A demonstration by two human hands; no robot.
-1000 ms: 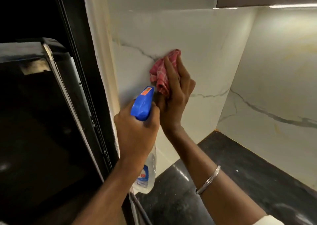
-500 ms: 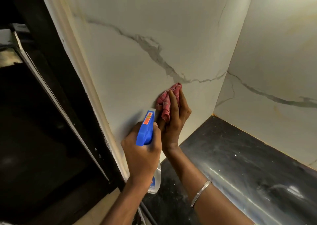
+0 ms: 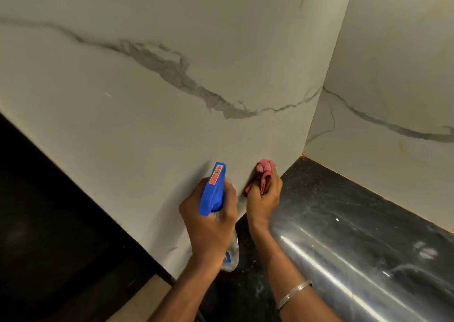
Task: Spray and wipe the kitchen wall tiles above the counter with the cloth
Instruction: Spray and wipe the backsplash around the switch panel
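A white marble-look wall tile (image 3: 152, 125) with a grey vein fills most of the view. My right hand (image 3: 264, 197) holds a bunched red checked cloth (image 3: 264, 172) against the bottom of that tile, just above the black counter (image 3: 344, 211). My left hand (image 3: 210, 221) grips a spray bottle (image 3: 213, 189) with a blue trigger head; its clear body shows below my palm. The nozzle points up along the tile, just left of the cloth.
A second marble-look tile (image 3: 393, 76) meets the first at a corner on the right. The glossy black counter runs along both walls. A dark appliance or cabinet face (image 3: 49, 223) fills the lower left, beside the wall's edge.
My right hand has wiped the cloth down the tile from mid-height to just above the counter. The left hand with the bottle followed downwards, and the view has moved closer to the wall.
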